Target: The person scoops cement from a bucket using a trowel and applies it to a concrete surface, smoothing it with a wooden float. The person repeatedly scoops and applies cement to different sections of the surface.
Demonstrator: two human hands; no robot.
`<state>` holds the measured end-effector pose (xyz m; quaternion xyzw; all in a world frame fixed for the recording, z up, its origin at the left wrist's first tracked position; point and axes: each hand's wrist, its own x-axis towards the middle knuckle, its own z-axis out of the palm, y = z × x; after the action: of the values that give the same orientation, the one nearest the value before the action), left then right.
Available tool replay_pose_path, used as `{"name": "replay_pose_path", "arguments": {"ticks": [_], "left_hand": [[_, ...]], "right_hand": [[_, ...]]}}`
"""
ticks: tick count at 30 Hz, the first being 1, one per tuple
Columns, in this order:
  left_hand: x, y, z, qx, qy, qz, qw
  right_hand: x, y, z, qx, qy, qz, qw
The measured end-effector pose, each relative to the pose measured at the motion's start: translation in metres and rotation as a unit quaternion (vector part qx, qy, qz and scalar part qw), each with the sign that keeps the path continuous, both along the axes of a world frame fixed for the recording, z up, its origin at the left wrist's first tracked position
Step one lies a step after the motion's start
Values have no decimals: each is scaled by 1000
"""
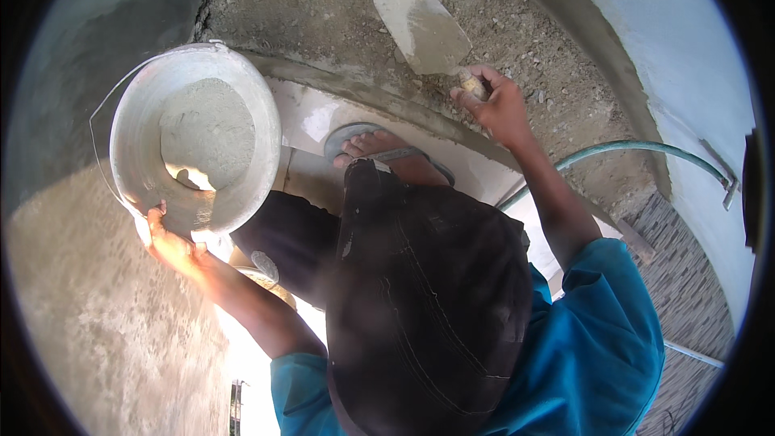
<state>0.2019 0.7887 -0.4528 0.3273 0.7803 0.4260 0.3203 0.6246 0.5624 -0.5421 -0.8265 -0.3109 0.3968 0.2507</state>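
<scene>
At the left, my left hand grips the near rim of a grey metal bucket, thumb over the inside edge. Grey powdery or wet cement-like material lies in the bucket, whose thin wire handle hangs to its left. My right hand is closed around the short handle of a trowel. The trowel's broad, rounded blade points up and left over rough ground, with a darker grey smear on the half nearest the handle.
Gravelly soil lies beyond a low concrete ledge. My sandalled foot rests on pale tiles. A green hose curves at the right by a whitish wall. A plastered wall stands at the left. Behind my left forearm is another container.
</scene>
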Motion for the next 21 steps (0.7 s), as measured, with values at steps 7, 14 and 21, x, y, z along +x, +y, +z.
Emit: {"name": "replay_pose_path", "arguments": {"ticks": [7,14,21], "left_hand": [[34,30,24,6,16,-173,985],[35,45,-2,61,-88,-292,950],[46,60,13,10,-159,-299,941]], "right_hand": [[-54,35,59,147,170,-203,953],[-113,16,97,243,-85,-93,962],[-125,-54,137,192,-76,-117,971]]}}
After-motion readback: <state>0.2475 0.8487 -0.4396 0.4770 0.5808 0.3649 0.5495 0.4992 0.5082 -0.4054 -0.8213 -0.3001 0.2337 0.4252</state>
